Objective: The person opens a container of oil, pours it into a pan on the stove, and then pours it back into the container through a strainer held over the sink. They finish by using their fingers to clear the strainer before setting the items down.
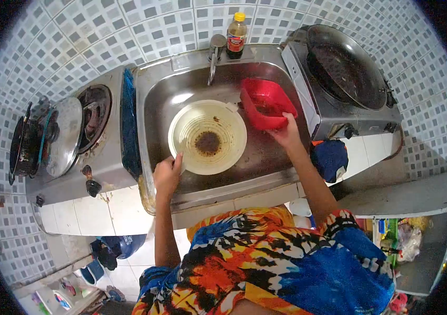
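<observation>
In the sink (pixel 155 121), my left hand (pixel 168 172) grips the near left rim of a cream-coloured round bowl (pixel 229 131) with ridged rings inside. Dark brown residue (pixel 208 143) lies at the bowl's centre, with small specks around it. My right hand (pixel 288 131) is closed on the near right edge of a red squarish plastic basin (pixel 265 102), which is tilted with its inside facing me. The basin is to the right of the bowl. Part of each hand's fingers is hidden by the rims.
A faucet (pixel 215 52) and a yellow-capped bottle (pixel 236 37) stand behind the sink. On the right stove (pixel 328 122) rests a large dark pan (pixel 349 68). The left stove (pixel 110 157) bears a glass lid (pixel 66 136) and a dark pot (pixel 25 144).
</observation>
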{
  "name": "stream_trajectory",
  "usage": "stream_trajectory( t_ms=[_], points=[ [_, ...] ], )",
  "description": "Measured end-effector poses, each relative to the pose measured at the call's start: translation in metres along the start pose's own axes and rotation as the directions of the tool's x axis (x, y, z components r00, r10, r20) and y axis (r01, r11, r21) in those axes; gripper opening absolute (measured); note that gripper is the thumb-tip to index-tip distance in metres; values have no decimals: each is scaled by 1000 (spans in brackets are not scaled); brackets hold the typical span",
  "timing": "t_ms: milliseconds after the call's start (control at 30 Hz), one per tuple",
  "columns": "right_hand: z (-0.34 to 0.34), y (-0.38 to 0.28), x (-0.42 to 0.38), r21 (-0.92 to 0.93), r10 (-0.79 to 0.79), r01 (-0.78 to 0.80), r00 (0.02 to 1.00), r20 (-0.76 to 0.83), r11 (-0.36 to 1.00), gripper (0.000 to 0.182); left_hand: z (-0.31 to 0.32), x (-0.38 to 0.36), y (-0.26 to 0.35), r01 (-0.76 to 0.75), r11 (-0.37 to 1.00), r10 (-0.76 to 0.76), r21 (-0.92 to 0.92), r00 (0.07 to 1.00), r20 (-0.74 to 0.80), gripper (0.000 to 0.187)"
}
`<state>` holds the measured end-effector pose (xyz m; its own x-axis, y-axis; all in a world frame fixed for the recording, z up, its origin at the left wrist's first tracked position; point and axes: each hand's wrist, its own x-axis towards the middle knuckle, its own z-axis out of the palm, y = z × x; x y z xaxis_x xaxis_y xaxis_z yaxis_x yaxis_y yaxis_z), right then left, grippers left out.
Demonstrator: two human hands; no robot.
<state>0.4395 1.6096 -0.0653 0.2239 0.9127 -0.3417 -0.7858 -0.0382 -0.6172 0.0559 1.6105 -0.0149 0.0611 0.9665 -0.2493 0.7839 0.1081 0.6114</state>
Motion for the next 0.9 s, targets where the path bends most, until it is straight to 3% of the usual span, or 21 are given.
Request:
stream_trajectory(
  t_ms=[100, 167, 200, 267, 300, 367, 400, 433, 467, 500, 533, 567, 600, 667, 700, 767, 800, 867, 900],
  points=[
    [-1, -2, 5, -14, 80, -81, 996, -31, 997, 67, 3, 3, -2, -3, 1000, 3, -13, 1000, -5, 53],
    [14, -14, -24, -183, 155, -203, 957, -245, 962, 68, 12, 9, -14, -95, 994, 100, 48, 990, -100, 53],
    [9, -16, -34, -176, 142, -190, 957, -253, 966, 68, 11, 9, -10, -112, 992, 116, 50, 989, -90, 53],
    [-8, -26, -55, -392, 68, -179, 957, -281, 902, 57, 7, 6, 2, -86, 996, 88, 28, 992, -93, 52],
    [-12, -40, -67, -389, 49, -165, 955, -292, 906, 57, 10, 7, 2, -95, 995, 96, 18, 989, -114, 51],
    [-5, -78, -100, -346, -160, 133, 986, -50, 929, 32, 12, 8, 2, -141, 989, 147, 54, 980, -137, 51],
    [4, -96, -108, -221, -337, 299, 927, -166, 929, 26, 12, 9, 4, -166, 982, 180, 94, 969, -170, 51],
    [-7, -119, -108, -286, -447, 377, 862, -240, 881, 25, 6, 7, 13, 23, 1000, -23, -20, 1000, -20, 50],
    [-19, -140, -112, -213, -506, 462, 822, -262, 861, 34, 11, 9, 7, 4, 1000, -4, -12, 1000, -1, 50],
    [-17, -163, -115, -283, -532, 454, 765, -361, 845, 48, 16, 14, -8, -48, 999, 48, 5, 998, -28, 50],
    [-6, -180, -120, -279, -528, 449, 746, -405, 849, 64, 19, 18, -15, -97, 995, 98, 19, 993, -59, 49],
    [-3, -197, -120, -231, -478, 418, 771, -422, 879, 74, 14, 13, -6, -46, 999, 45, -22, 998, -40, 47],
    [1, -211, -119, -231, -481, 422, 766, -427, 877, 74, 12, 13, -4, -52, 998, 51, -20, 998, -34, 47],
    [5, -235, -109, -19, -227, 240, 886, -404, 971, 80, 8, 12, -3, -29, 999, 28, -42, 999, -29, 46],
    [-1, -246, -98, -17, -226, 239, 887, -402, 971, 80, 6, 12, -2, -29, 999, 27, -41, 999, -32, 46],
    [-21, -265, -73, 188, -31, 97, 945, -325, 977, 64, 2, 11, -1, -56, 997, 54, -59, 998, -33, 46],
    [-28, -269, -68, 186, -27, 91, 947, -320, 978, 64, 5, 13, -6, -52, 997, 49, -61, 998, -38, 46],
    [-37, -270, -60, 121, -150, 176, 969, -194, 977, 53, 13, 18, -19, -197, 980, 192, -9, 966, -175, 46],
    [-27, -273, -65, 177, -97, 153, 952, -291, 972, 50, 11, 17, -17, -194, 981, 189, -10, 966, -178, 46]
  ],
)
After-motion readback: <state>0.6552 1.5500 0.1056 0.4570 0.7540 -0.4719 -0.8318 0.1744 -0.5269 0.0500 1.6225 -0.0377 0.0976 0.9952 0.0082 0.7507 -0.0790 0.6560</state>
